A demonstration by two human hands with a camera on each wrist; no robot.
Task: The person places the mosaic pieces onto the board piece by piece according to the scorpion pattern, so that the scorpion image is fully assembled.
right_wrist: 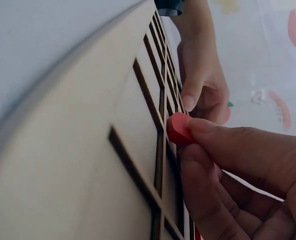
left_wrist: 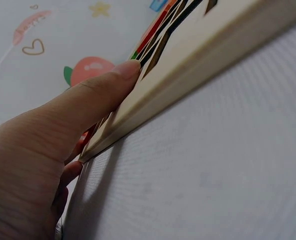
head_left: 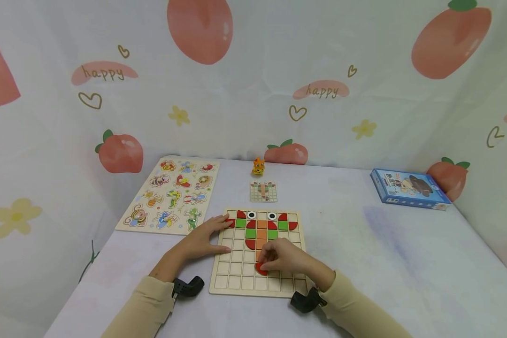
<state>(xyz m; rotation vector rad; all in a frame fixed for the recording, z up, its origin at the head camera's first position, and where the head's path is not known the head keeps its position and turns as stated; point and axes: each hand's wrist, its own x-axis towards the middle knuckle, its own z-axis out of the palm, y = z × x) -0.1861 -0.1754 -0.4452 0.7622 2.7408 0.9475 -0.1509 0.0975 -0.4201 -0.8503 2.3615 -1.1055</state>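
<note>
A wooden grid board lies on the table, with red, green and orange pieces and two eye pieces set in its upper and middle cells. My right hand is over the board's lower middle. Its thumb and index finger pinch a red curved-edged piece just at the grid, below the orange column. Along the board's left edge rests my left hand, thumb on the top face and fingers stretched toward the upper left corner. In the left wrist view the thumb presses near the rim.
A small pattern card lies behind the board, with an orange toy figure beyond it. At the left is an insect picture puzzle board. A blue box lies at the back right, near the patterned cloth wall.
</note>
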